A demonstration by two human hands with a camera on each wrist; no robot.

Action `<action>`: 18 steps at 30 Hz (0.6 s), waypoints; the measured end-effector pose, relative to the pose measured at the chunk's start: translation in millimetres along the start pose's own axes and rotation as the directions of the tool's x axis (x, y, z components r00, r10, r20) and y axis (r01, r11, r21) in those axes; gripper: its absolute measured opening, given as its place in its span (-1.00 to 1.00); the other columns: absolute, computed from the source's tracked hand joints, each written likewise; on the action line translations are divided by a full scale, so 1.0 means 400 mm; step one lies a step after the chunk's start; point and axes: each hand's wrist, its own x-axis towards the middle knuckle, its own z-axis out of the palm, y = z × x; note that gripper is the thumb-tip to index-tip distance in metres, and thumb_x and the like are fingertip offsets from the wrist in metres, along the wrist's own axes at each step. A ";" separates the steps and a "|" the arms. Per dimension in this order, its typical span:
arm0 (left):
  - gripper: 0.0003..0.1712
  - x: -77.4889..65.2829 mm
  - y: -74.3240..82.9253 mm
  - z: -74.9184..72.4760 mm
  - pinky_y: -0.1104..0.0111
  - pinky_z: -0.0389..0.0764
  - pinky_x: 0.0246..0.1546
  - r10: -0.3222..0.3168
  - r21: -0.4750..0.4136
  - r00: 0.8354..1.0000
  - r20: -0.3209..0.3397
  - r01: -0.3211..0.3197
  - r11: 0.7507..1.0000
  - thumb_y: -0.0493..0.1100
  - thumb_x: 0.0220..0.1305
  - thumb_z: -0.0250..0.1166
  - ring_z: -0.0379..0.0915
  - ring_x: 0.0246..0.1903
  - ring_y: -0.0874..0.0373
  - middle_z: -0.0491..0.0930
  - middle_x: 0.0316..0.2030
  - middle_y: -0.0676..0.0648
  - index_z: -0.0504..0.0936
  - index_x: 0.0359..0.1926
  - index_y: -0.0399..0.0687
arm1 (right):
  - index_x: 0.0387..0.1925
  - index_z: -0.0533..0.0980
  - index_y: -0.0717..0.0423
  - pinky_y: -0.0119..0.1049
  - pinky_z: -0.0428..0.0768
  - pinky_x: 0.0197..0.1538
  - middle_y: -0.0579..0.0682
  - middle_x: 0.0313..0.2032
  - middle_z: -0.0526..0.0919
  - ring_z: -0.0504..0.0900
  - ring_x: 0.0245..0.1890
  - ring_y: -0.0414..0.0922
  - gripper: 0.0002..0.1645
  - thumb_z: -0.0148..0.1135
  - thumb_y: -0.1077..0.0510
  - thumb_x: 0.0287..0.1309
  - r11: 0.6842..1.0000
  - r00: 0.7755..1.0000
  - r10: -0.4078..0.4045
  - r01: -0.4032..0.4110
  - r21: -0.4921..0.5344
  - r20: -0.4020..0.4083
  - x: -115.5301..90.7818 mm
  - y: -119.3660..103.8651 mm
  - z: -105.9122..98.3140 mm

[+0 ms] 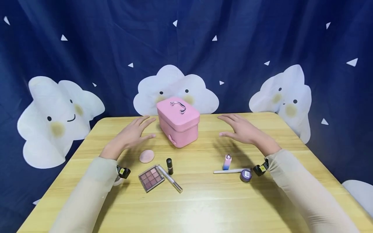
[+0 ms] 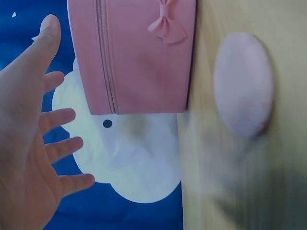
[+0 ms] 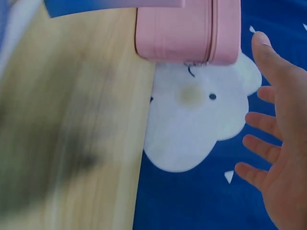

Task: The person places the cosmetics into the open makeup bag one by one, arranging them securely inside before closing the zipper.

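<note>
A pink zippered cosmetic case [image 1: 178, 121] with a silver handle [image 1: 178, 106] stands closed at the back of the table; its bow [image 2: 165, 21] shows in the left wrist view. To its left my left hand [image 1: 132, 132] hovers with fingers spread, apart from the case and holding nothing. On the other side my right hand [image 1: 242, 129] hangs over the table, fingers extended and nothing in them. A pale pink oval puff [image 1: 147, 156] lies below my left hand. Nearest beneath my right hand stands a small pink-and-blue bottle [image 1: 227, 162].
An eyeshadow palette [image 1: 151, 178], a silver-and-clear tube [image 1: 169, 178] and a black lipstick-like tube [image 1: 170, 166] sit left of centre. A white pen-like stick [image 1: 228, 171] and a purple round jar [image 1: 246, 175] lie at right. A pale round thing [image 1: 118, 182] is partly hidden by the left sleeve.
</note>
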 end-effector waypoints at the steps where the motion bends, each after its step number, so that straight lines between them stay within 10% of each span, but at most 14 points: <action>1: -0.10 0.006 0.000 -0.004 -0.18 0.09 0.33 0.008 -0.005 1.000 -0.011 -0.008 1.000 0.41 0.30 0.06 -0.04 0.41 -0.27 0.06 0.45 -0.24 0.12 0.51 0.12 | 0.41 0.26 0.06 0.08 0.23 0.35 0.11 0.33 0.33 0.26 0.34 0.13 -0.12 0.20 -0.30 0.23 1.000 1.000 -0.017 0.017 0.000 0.000 0.016 -0.007 0.000; 18: -0.11 0.136 0.033 -0.009 -0.02 0.06 0.40 0.071 -0.074 0.997 -0.034 -0.073 0.995 0.41 0.26 0.11 -0.06 0.43 -0.13 0.12 0.44 -0.14 0.21 0.47 0.11 | 0.37 0.31 0.10 -0.03 0.23 0.38 0.11 0.30 0.38 0.27 0.34 0.06 -0.20 0.24 -0.21 0.24 0.980 0.980 -0.197 0.197 -0.009 0.008 0.176 -0.090 0.034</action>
